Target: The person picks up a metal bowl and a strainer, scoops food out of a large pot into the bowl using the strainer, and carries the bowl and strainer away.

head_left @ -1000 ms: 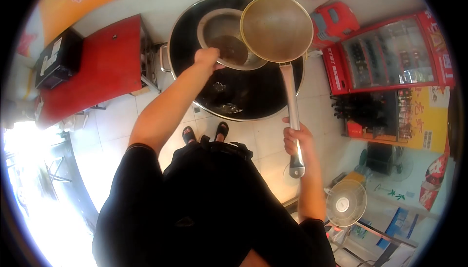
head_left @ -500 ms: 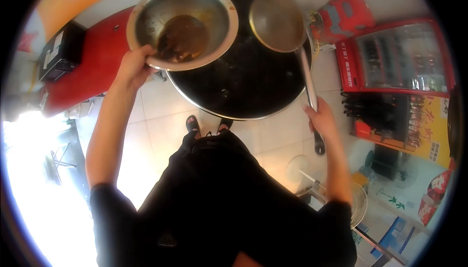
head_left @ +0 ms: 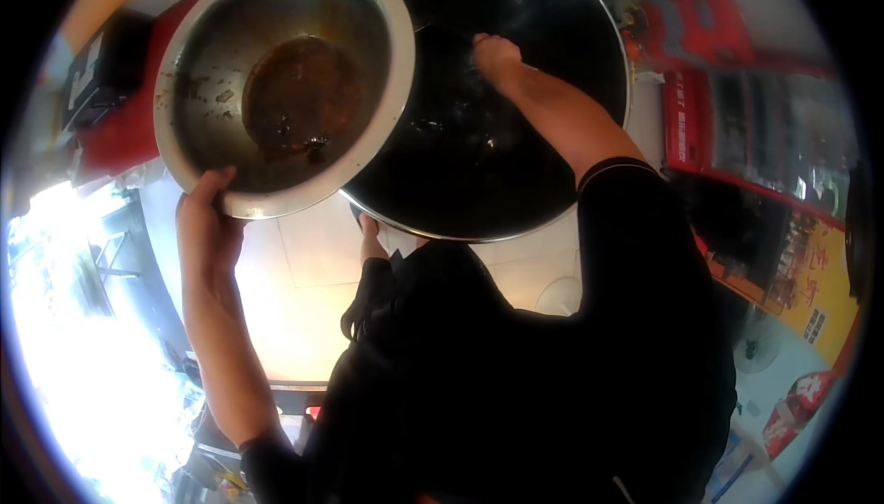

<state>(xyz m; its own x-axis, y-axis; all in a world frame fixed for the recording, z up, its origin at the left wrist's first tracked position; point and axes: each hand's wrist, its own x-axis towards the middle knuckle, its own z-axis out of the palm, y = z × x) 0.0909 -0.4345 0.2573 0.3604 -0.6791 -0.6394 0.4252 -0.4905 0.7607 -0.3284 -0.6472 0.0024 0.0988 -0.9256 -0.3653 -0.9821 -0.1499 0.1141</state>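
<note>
A wide steel bowl (head_left: 189, 140) with brown liquid and dark bits in the bottom is tilted in my left hand (head_left: 210, 219). My left thumb lies over its near-left rim, and the fingers are under it. The bowl overlaps the left side of a very large round pot (head_left: 497, 173) full of dark liquid. My right hand (head_left: 498, 55) is closed above the pot, to the right of the bowl. Its grip is on the ladle seen earlier, whose handle barely shows against the dark liquid; the ladle's head is hidden.
A red-framed glass display fridge (head_left: 764, 127) stands on the right, with a red item (head_left: 700, 25) beyond the pot. At the left are a red surface (head_left: 124, 140) and a black box (head_left: 101, 67). Pale floor tiles (head_left: 304, 255) show below the pot.
The bowl has come nearer and shifted left with my left hand. My right hand has swung up and left over the pot; the ladle's round head has gone out of sight.
</note>
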